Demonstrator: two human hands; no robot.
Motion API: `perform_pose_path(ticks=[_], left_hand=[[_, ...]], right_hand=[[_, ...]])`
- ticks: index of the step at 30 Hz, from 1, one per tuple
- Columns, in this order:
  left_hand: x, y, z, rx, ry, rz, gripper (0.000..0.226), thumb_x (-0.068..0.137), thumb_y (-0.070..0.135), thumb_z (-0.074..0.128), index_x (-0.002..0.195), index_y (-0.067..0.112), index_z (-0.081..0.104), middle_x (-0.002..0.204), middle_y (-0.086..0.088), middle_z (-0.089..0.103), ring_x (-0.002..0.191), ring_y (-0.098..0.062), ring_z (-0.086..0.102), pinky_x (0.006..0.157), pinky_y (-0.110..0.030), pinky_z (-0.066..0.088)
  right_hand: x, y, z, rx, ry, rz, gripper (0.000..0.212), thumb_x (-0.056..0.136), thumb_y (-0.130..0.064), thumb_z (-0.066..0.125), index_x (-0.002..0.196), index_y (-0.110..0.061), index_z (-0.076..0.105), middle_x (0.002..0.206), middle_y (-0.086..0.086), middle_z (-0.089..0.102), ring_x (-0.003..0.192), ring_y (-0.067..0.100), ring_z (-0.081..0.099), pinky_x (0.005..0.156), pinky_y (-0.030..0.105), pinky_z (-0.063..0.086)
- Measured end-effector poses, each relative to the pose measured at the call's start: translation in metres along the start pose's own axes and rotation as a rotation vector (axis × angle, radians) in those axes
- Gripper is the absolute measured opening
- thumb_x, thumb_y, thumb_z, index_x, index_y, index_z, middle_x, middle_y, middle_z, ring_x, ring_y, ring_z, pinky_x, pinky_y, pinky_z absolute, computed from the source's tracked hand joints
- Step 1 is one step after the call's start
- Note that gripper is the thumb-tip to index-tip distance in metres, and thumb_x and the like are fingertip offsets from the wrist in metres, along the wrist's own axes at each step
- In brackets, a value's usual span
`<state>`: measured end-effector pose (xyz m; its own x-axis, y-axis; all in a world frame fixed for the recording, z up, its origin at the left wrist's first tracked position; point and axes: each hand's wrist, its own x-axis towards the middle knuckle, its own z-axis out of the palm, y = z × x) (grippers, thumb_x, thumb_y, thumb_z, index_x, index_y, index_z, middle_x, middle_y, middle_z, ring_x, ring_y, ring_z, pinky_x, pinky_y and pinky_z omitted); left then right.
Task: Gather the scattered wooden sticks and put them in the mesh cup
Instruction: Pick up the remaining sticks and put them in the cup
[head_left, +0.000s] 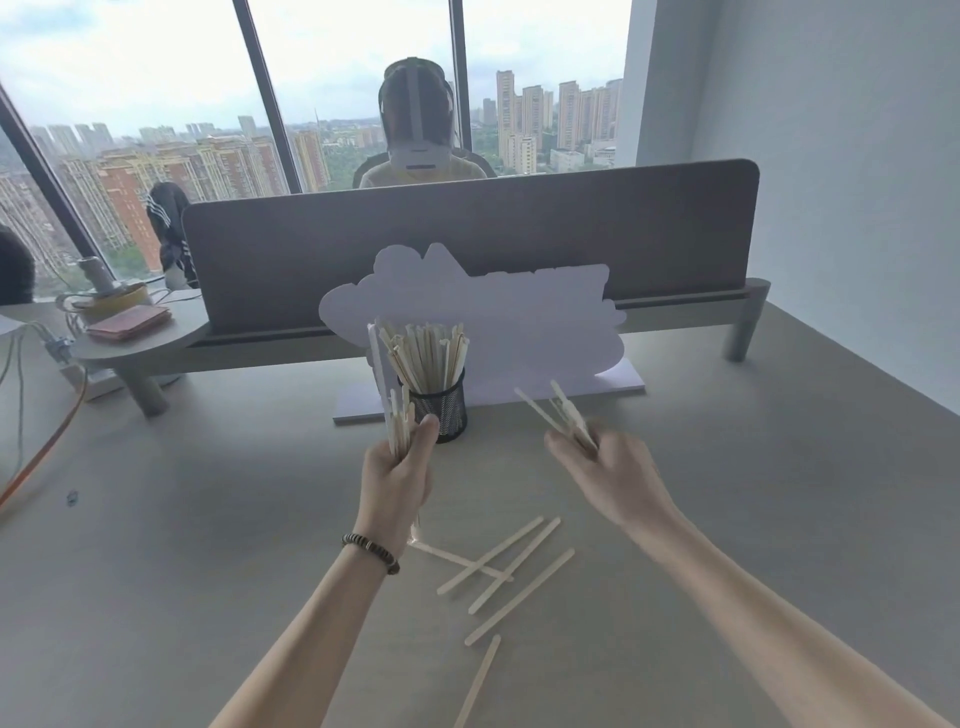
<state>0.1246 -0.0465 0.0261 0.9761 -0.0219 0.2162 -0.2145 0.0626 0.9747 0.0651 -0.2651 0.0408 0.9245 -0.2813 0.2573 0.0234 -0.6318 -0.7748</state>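
A black mesh cup (442, 405) stands near the middle of the desk, packed with upright pale wooden sticks (425, 358). My left hand (397, 480) is just left of the cup, closed around a bundle of sticks (398, 423) that points upward. My right hand (610, 475) hovers to the right of the cup and grips a few sticks (563, 413) that fan up and to the left. Several loose sticks (511, 569) lie crossed on the desk below my hands, with one more stick (480, 678) nearer to me.
A white cut-out board (519, 322) on a flat base stands right behind the cup. Behind it runs a grey desk divider (467, 239), with a person seated beyond. A shelf at the left holds tape and a red booklet (130, 322); cables (47, 441) hang at the left edge.
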Motion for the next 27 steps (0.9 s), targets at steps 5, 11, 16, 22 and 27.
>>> perform_pose_path(ticks=[5, 11, 16, 22, 27], left_hand=[[-0.006, -0.004, 0.005, 0.016, -0.017, 0.057, 0.058, 0.091, 0.036, 0.061, 0.064, -0.006, 0.033, 0.053, -0.007, 0.027, 0.044, -0.016, 0.023, 0.045, -0.032, 0.017], [-0.012, -0.010, 0.007, 0.064, -0.006, 0.086, 0.050, 0.095, 0.021, 0.064, 0.061, -0.002, 0.035, 0.053, -0.015, 0.037, 0.044, -0.021, 0.033, 0.044, -0.025, 0.031], [-0.011, -0.013, 0.007, 0.058, 0.037, 0.048, 0.050, 0.097, 0.023, 0.060, 0.055, 0.005, 0.041, 0.045, -0.010, 0.040, 0.039, -0.017, 0.034, 0.043, -0.025, 0.031], [-0.010, -0.016, 0.008, 0.081, 0.054, -0.001, 0.055, 0.095, 0.028, 0.063, 0.053, 0.009, 0.034, 0.044, -0.005, 0.030, 0.037, -0.016, 0.026, 0.042, -0.024, 0.023], [-0.002, -0.006, 0.004, 0.029, 0.084, -0.016, 0.062, 0.094, 0.032, 0.063, 0.054, -0.001, 0.029, 0.050, -0.009, 0.029, 0.043, -0.015, 0.023, 0.048, -0.034, 0.015]], right_hand=[[0.005, -0.009, -0.002, 0.472, 0.087, 0.045, 0.058, 0.094, -0.045, 0.061, 0.063, -0.009, 0.028, 0.054, 0.000, 0.023, 0.049, 0.017, 0.020, 0.047, 0.030, 0.016], [0.000, -0.007, 0.004, 0.593, 0.040, -0.001, 0.057, 0.097, -0.036, 0.060, 0.061, -0.002, 0.033, 0.047, 0.004, 0.034, 0.043, 0.017, 0.030, 0.043, 0.027, 0.030], [-0.001, -0.003, 0.007, 0.607, 0.069, 0.018, 0.056, 0.099, -0.033, 0.057, 0.063, 0.007, 0.043, 0.050, 0.007, 0.043, 0.046, 0.017, 0.040, 0.047, 0.021, 0.039], [-0.002, -0.001, 0.015, 0.616, 0.079, 0.025, 0.051, 0.094, -0.036, 0.065, 0.065, -0.007, 0.035, 0.053, 0.012, 0.031, 0.047, 0.020, 0.029, 0.045, 0.028, 0.030], [0.000, -0.003, 0.016, 0.644, 0.116, 0.040, 0.059, 0.094, -0.041, 0.064, 0.057, -0.016, 0.025, 0.050, 0.006, 0.026, 0.047, 0.017, 0.021, 0.046, 0.027, 0.019]])
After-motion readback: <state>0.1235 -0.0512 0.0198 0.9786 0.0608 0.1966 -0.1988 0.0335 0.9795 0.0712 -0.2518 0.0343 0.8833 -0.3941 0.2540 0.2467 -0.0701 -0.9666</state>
